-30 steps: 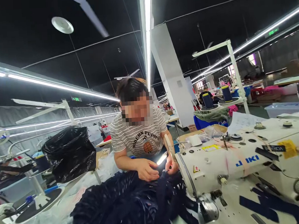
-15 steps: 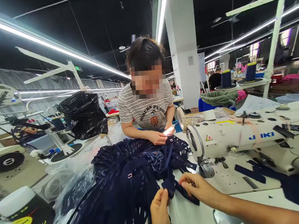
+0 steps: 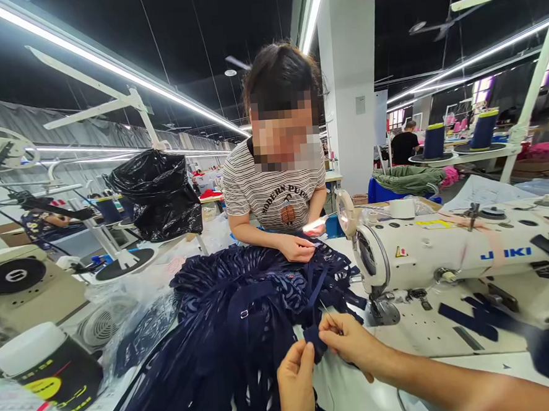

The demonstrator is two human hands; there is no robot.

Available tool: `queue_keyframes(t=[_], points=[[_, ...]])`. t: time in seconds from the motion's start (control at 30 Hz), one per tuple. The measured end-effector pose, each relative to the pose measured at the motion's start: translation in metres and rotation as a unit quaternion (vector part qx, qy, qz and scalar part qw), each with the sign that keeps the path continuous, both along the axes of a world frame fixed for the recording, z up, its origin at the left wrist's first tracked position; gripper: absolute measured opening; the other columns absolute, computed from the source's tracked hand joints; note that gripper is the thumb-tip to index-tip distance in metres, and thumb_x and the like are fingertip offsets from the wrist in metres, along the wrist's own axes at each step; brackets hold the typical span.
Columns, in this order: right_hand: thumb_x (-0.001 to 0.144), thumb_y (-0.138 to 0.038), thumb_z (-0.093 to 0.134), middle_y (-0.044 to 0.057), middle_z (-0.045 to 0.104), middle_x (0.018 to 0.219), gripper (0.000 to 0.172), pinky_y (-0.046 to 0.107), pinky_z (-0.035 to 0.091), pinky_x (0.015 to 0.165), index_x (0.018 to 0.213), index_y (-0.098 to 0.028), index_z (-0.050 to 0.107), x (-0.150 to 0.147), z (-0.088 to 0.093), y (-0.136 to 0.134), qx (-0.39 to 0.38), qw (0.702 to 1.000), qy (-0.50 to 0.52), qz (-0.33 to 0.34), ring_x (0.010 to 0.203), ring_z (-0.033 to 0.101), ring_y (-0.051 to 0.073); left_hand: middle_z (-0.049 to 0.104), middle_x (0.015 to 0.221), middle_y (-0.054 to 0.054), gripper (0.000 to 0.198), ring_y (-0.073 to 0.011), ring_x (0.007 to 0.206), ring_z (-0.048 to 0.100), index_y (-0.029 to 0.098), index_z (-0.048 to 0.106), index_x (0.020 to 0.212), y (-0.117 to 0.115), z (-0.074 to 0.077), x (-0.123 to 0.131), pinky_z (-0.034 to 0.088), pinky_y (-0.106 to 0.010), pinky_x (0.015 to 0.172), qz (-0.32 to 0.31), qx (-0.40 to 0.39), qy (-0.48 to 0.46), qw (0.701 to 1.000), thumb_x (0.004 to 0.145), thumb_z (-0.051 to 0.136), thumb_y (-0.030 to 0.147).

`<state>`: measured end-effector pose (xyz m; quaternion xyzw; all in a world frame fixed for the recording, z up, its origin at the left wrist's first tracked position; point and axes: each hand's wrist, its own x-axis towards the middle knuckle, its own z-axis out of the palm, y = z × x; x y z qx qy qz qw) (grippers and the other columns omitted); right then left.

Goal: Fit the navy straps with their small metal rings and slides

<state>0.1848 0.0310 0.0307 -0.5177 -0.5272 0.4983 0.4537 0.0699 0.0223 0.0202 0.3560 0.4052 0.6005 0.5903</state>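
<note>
In the head view, my left hand point(image 3: 295, 378) is low in the middle, thumb and forefinger pinched on the edge of a small navy fabric piece point(image 3: 314, 341). My right hand point(image 3: 352, 342) comes in from the right and pinches the same piece on its other side. A thin pointed metal tool point(image 3: 326, 309) sticks up from the right fingers; its handle is hidden in the hand. Beyond and to the left lies a large heap of navy strappy garments point(image 3: 253, 306), with a small metal strap ring point(image 3: 244, 314) on one strap.
Across the table a person in a striped shirt point(image 3: 273, 187) handles the heap's far end. A white sewing machine point(image 3: 435, 251) stands at right, with navy strips point(image 3: 467, 321) on its bed. At left are a black thread cone point(image 3: 56, 374) and plastic wrap point(image 3: 129, 338).
My right hand has moved left and closed on the fabric piece beside my left hand. The person opposite has drawn their hands apart. The whole view has shifted slightly.
</note>
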Motion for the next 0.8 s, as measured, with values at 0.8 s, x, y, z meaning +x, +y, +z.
queue_keyframes(t=[0.8], points=[[0.078, -0.04, 0.047, -0.006, 0.039, 0.053, 0.022, 0.02, 0.03, 0.043, 0.084, -0.02, 0.054, 0.03, 0.025, -0.037, 0.173, 0.982, 0.018, -0.073, 0.044, 0.032, 0.008, 0.057, 0.053, 0.002, 0.037, -0.012, 0.058, 0.048, 0.016, 0.061, 0.054, 0.012, -0.024, 0.007, 0.039, -0.019, 0.06, 0.046, 0.017, 0.053, 0.997, 0.048, 0.074, 0.049]])
